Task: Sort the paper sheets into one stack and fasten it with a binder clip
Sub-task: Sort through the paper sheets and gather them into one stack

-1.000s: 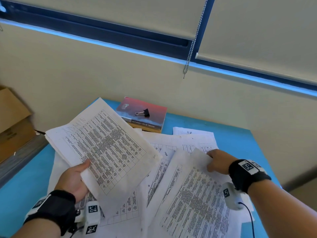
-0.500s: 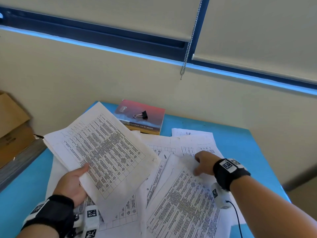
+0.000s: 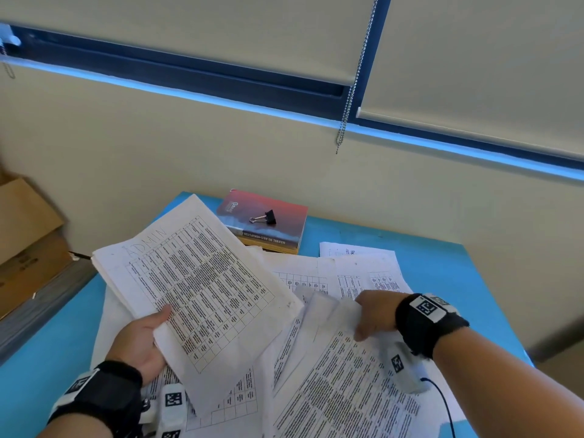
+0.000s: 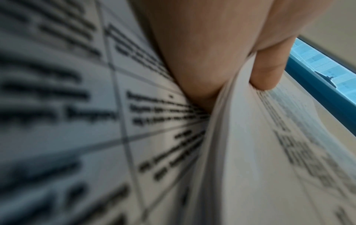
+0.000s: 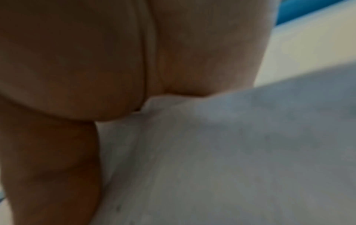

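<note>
The left hand (image 3: 139,343) hides its fingers under the held sheets (image 3: 202,279). The right hand (image 3: 374,314) covers its fingertips too. Print on the sheets is unreadable. Loose sheets (image 3: 347,390) run off the bottom edge. The right wrist view is blurred.

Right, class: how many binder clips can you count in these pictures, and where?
1. The binder clip lies on the red book at the table's far edge, untouched by either hand. More could be hidden under the loose sheets.

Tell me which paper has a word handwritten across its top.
The bundle in the left hand: its top sheet reads ADMIN.
</note>
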